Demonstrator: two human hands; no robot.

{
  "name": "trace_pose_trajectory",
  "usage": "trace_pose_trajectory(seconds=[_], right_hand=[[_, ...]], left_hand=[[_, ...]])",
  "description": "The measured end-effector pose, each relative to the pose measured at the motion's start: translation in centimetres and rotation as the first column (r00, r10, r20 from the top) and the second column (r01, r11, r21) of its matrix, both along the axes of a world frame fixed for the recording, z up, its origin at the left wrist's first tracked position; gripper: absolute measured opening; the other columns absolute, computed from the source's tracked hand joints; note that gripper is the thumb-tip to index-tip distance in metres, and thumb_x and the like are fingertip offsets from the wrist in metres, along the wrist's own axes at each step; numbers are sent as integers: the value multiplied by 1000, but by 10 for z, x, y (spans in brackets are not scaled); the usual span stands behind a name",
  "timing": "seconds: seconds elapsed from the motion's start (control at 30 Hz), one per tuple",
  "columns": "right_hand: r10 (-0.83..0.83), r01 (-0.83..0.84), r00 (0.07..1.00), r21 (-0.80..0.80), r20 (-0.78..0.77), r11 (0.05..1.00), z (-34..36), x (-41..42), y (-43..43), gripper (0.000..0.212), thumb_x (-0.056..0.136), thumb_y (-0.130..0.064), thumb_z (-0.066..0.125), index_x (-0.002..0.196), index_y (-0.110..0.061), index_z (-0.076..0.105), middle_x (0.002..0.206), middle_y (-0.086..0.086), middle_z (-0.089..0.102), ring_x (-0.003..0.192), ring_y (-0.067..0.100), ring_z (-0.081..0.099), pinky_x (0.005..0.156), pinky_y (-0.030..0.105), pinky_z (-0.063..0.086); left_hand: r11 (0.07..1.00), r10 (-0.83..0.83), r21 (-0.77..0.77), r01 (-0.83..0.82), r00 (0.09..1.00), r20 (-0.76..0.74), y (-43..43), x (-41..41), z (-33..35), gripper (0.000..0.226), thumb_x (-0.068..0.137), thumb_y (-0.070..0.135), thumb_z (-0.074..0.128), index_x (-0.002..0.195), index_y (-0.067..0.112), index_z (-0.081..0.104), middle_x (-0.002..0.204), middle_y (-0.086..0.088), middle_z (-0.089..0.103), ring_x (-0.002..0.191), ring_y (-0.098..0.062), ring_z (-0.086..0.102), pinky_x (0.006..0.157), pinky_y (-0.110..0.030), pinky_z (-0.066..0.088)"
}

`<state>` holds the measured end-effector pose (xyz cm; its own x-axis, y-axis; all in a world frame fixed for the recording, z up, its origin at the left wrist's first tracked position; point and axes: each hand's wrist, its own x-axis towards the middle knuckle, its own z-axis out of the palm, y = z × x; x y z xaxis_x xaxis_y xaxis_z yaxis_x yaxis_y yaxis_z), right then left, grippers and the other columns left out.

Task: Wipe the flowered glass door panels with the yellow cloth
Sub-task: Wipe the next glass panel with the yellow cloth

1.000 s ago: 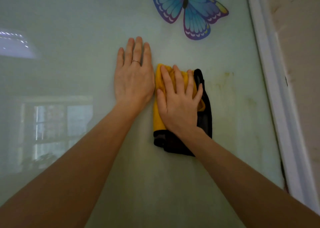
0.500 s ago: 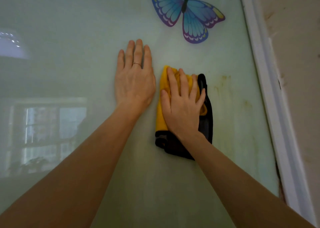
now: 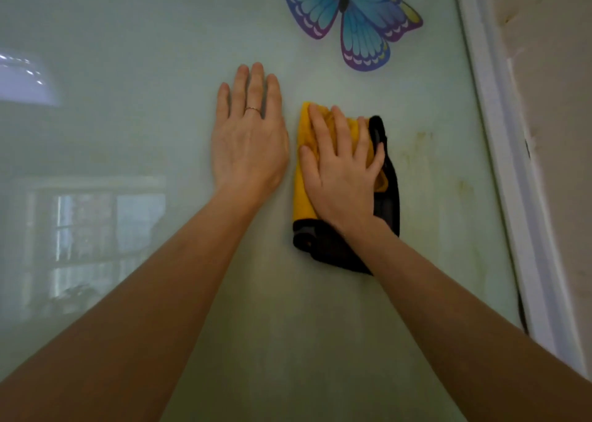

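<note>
My right grip [image 3: 342,178], fingers straight, presses yellow cloth [image 3: 302,194] to glass panel [image 3: 160,69]; left grip [image 3: 250,146] flat beside it. Butterfly sticker [image 3: 349,18] above; stains [image 3: 416,146], white frame [image 3: 499,165] right.

Butterfly sticker [image 3: 362,37] clipped by the top edge, yellow cloth [image 3: 302,197] — middle hidden under right hand [image 3: 342,181]

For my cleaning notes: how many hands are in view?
2. The left hand lies flat on the bare glass; the right hand presses the yellow cloth, just beside it.
</note>
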<state>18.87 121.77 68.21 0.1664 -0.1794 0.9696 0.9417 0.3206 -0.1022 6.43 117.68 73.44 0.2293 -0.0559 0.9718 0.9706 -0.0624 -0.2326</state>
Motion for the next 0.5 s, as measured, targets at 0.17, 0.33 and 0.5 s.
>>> trace_pose_trajectory(seconds=[0.17, 0.33, 0.5], right_hand=[[7, -7, 1000, 0, 10, 1000, 20, 5, 4, 57, 101, -49, 32, 154, -32, 44, 159, 4, 44, 147, 41, 35, 115, 69, 21], [26, -27, 991, 7, 133, 1000, -23, 15, 2, 58, 103, -47, 35, 157, -28, 40, 163, 7, 37, 151, 40, 28, 117, 67, 17], [0, -7, 967, 26, 253, 1000, -12, 27, 7, 59, 102, -48, 37, 156, -27, 41, 163, 6, 38, 151, 40, 30, 117, 67, 18]], left_hand=[[999, 36, -6, -36, 999, 3, -2, 1, -1, 67, 98, 31, 10, 158, 3, 22, 165, -19, 18, 154, -34, 13, 124, -48, 7], [998, 55, 11, -56, 998, 14, -2, 2, -2, 64, 100, 30, 15, 157, 3, 27, 164, -19, 23, 153, -35, 19, 124, -49, 12], [999, 48, 0, -48, 999, 9, 0, -2, 1, 66, 99, 31, 15, 156, 1, 28, 163, -20, 25, 152, -36, 21, 123, -49, 14]])
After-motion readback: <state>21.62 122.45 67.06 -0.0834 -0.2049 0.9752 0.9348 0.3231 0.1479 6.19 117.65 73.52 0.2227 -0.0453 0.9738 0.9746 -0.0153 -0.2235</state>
